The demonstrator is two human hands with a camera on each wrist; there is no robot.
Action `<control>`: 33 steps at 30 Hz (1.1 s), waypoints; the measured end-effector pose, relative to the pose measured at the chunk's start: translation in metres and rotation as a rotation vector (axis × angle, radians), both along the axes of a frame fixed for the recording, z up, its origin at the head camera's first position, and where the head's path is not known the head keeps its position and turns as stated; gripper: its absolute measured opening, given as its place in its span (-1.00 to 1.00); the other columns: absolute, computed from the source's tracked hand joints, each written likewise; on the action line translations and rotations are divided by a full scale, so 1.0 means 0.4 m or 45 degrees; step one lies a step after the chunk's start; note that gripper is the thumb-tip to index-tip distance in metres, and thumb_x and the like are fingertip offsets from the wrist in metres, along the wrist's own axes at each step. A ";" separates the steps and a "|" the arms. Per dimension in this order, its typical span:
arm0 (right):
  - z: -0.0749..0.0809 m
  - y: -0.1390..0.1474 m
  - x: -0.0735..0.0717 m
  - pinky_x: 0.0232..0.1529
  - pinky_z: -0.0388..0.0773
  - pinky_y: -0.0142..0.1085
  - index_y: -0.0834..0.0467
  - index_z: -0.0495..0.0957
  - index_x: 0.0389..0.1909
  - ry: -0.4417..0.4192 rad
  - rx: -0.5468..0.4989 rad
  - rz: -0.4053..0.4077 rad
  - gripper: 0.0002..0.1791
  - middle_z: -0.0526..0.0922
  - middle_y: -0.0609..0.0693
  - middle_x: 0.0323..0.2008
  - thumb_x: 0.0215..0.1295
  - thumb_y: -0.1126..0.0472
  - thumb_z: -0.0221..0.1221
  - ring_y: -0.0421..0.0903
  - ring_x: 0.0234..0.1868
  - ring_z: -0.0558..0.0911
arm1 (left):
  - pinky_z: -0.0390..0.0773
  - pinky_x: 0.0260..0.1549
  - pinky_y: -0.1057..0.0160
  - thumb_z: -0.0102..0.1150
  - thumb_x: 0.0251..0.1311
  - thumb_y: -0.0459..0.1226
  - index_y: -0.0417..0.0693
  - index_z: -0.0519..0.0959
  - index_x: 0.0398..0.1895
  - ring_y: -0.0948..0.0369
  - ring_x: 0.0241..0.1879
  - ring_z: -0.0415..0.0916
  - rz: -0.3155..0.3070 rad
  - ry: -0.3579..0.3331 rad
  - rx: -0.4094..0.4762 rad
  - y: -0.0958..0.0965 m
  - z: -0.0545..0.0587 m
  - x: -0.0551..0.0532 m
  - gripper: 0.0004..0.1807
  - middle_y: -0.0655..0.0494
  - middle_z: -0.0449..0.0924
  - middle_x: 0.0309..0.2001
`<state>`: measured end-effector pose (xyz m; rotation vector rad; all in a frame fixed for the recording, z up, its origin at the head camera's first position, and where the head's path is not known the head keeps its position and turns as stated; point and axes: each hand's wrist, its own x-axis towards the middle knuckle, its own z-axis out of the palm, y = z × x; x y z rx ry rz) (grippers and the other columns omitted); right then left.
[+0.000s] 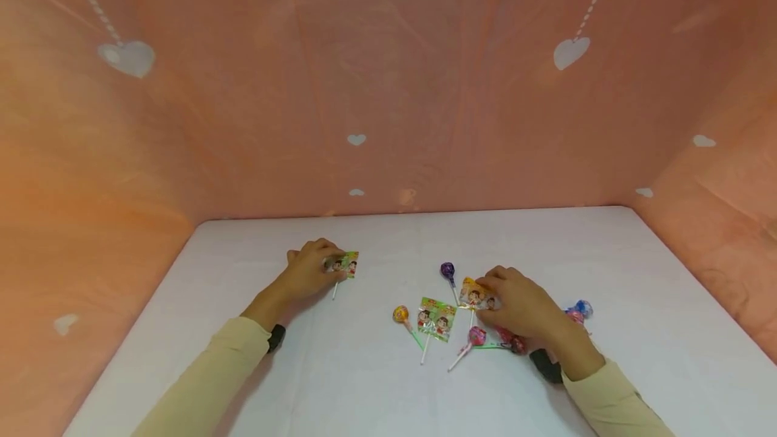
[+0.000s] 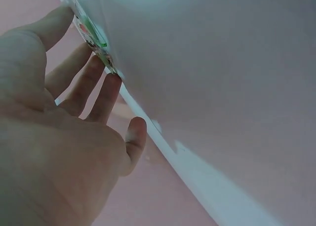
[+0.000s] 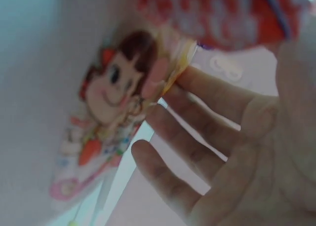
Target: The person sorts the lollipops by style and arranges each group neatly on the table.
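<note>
At the left of the head view, my left hand (image 1: 312, 268) pinches a flat lollipop (image 1: 349, 264) in a green printed wrapper, its white stick pointing toward me. Thumb and fingertips meet the wrapper's edge in the left wrist view. My right hand (image 1: 522, 305) reaches over a flat lollipop (image 1: 471, 293) in an orange wrapper with cartoon faces. Its slightly bent fingers (image 3: 212, 92) touch that wrapper's edge in the right wrist view. A red wrapper (image 3: 222, 18) looms near the right wrist camera, covering the thumb.
Between the hands lie a green-wrapped flat lollipop (image 1: 436, 319), a yellow lollipop (image 1: 401, 314), a purple one (image 1: 447, 270) and a pink one (image 1: 477, 336). Blue and pink lollipops (image 1: 579, 310) lie beyond my right wrist. The white table (image 1: 340, 369) meets a pink cloth wall (image 1: 388, 86).
</note>
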<state>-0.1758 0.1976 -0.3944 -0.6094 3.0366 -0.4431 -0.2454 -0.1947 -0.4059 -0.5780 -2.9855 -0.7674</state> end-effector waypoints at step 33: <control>0.001 0.002 -0.016 -0.01 0.56 0.10 0.22 0.63 0.03 0.173 0.119 0.001 -0.42 0.64 0.08 -0.06 0.03 -0.04 0.38 0.09 -0.07 0.63 | 0.17 0.02 -0.17 0.36 0.18 -0.09 -0.04 0.59 0.15 -0.04 0.15 0.39 0.073 -0.007 0.020 0.017 -0.017 -0.022 -0.52 -0.01 0.51 0.16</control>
